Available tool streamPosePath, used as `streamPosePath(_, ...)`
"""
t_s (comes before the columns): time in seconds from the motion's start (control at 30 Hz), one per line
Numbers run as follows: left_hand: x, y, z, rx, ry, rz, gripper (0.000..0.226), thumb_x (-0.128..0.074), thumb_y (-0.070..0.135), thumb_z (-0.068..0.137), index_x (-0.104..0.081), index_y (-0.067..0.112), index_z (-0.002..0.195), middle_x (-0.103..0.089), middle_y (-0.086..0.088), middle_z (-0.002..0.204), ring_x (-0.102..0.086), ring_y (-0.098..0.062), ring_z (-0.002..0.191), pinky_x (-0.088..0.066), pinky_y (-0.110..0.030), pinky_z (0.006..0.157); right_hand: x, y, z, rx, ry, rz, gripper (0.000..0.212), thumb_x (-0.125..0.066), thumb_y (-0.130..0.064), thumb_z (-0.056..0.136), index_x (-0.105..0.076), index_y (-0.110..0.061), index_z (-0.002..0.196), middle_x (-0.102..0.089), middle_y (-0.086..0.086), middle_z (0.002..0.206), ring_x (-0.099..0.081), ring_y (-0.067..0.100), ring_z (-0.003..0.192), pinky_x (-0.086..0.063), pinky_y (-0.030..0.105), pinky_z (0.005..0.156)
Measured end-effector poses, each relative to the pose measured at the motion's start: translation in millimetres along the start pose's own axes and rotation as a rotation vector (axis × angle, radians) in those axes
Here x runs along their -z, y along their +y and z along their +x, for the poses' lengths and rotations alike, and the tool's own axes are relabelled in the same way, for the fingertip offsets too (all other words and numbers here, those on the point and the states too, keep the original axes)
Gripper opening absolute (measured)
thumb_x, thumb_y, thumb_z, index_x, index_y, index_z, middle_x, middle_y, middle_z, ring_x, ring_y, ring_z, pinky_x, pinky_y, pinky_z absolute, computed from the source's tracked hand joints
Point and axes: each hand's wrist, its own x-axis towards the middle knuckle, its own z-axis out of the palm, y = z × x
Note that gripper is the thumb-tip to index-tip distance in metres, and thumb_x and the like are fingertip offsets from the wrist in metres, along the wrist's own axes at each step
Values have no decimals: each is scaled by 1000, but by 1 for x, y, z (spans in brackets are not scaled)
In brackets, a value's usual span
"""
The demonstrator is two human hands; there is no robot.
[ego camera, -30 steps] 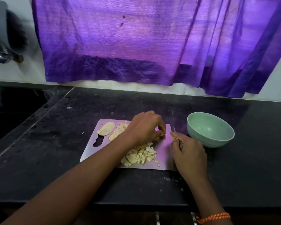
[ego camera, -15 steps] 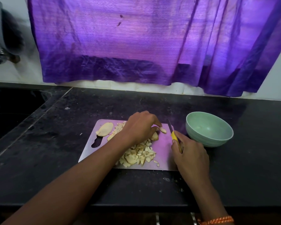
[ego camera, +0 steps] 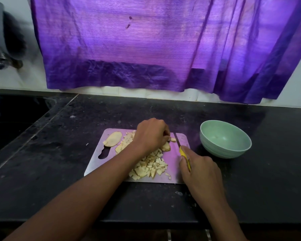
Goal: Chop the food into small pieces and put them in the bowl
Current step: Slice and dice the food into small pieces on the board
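Knife blade now angled further from right hand [ego camera: 201, 168], which grips yellow-handled knife [ego camera: 181, 148]. Left hand [ego camera: 150, 134] pinches pale food chunk [ego camera: 165, 146] on grey cutting board [ego camera: 180, 178]; green bowl [ego camera: 225, 150] beyond right hand, apart from board edge.

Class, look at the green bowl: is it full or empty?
Empty. The green bowl shows only its bare inside, while the chopped pieces lie on the cutting board.
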Motion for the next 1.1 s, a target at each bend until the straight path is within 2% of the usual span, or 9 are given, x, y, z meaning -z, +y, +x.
streamPosePath(0.2,-3,2,0,37,-1,-13,13,-81,46,90,-84,34,95,-77,15,86,-67,-8,78,-60,-32,66,1,-1,0,26,14,-12,43,-43,-40,103,-50,-39,145,-65,3,78,-49,24,66,-38,35,61)
streamPosePath(0.33,-5,4,0,67,4,-10,18,-81,50,88,-83,33,92,-76,13,82,-67,-10,74,-61,-34,65,-1,-1,1,44,-3,-27,41,-43,-39,103,-54,-38,142,-66,8,83,-62,33,76,-38,38,61)
streamPosePath(0.47,-4,8,-1,61,29,31,19,-80,49,89,-83,31,92,-76,10,81,-68,-12,76,-58,-32,66,-1,-1,-1,63,1,-35,39,-47,-39,102,-58,-37,139,-66,9,85,-63,34,79,-31,36,61)
streamPosePath(0.63,-3,11,-2,61,30,57,20,-80,49,90,-84,29,94,-75,10,80,-66,-10,73,-57,-30,65,-1,6,-13,82,-15,28,39,-47,-40,101,-60,-37,138,-62,2,74,-54,24,64,-39,36,58)
streamPosePath(0.8,-1,12,-3,58,45,77,18,-78,45,92,-84,29,96,-76,8,80,-68,-13,73,-57,-31,66,2,10,-24,55,33,122,48,-44,-45,93,-65,-33,135,-70,2,74,-63,24,65,-52,41,60)
streamPosePath(0.97,4,5,-2,72,76,-11,10,-76,39,95,-83,31,93,-77,12,84,-69,-10,79,-47,-28,61,6,5,-18,58,118,153,47,-44,-39,94,-65,-30,135,-62,1,63,-58,23,59,-53,42,60)
streamPosePath(1.1,3,-5,0,107,42,-29,10,-74,33,97,-84,31,97,-79,12,90,-71,-11,85,-54,-30,66,-2,3,-1,92,84,62,42,-48,-35,99,-62,-34,138,-67,11,74,-62,35,70,-47,40,61)
